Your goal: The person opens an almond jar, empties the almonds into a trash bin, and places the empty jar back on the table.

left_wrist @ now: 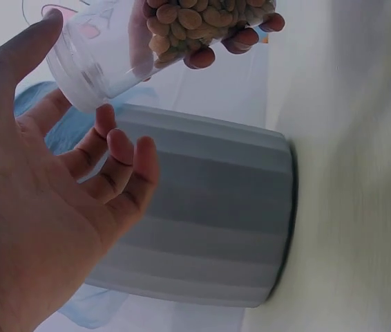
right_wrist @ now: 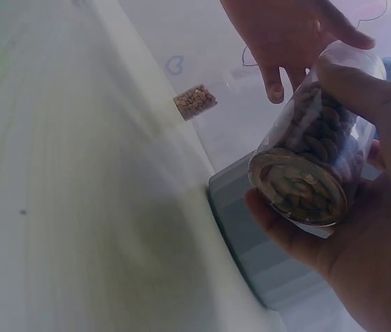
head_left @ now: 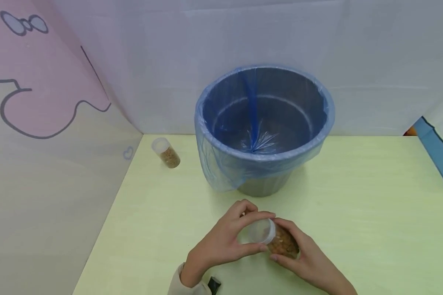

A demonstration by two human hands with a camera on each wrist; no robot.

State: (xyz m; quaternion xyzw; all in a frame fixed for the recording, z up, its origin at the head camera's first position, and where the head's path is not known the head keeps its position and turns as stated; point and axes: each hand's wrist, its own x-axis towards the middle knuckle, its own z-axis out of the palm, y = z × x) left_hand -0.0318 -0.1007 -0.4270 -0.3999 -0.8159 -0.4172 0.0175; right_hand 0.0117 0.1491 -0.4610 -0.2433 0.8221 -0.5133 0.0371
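Observation:
A clear plastic jar [head_left: 283, 242], part filled with brown nut-like pieces, is held tilted between my two hands, above the table. My right hand [head_left: 311, 258] grips the jar's body near its base, fingers and thumb curled round it; the right wrist view shows the round bottom [right_wrist: 299, 188]. At the other end, the thumb and index finger of my left hand [head_left: 221, 239] pinch the whitish lid [left_wrist: 78, 72] from opposite sides. The left hand's other fingers are loosely bent, away from the jar. The lid is on the jar.
Behind the hands stands a grey bin [head_left: 263, 186] lined with a blue plastic bag [head_left: 221, 168]. A smaller clear jar [head_left: 166, 153] of brown pieces stands at the back left. Near my left sleeve is a small black object [head_left: 214, 283]. Pale walls [head_left: 133, 49] border the yellow-green table [head_left: 373, 205].

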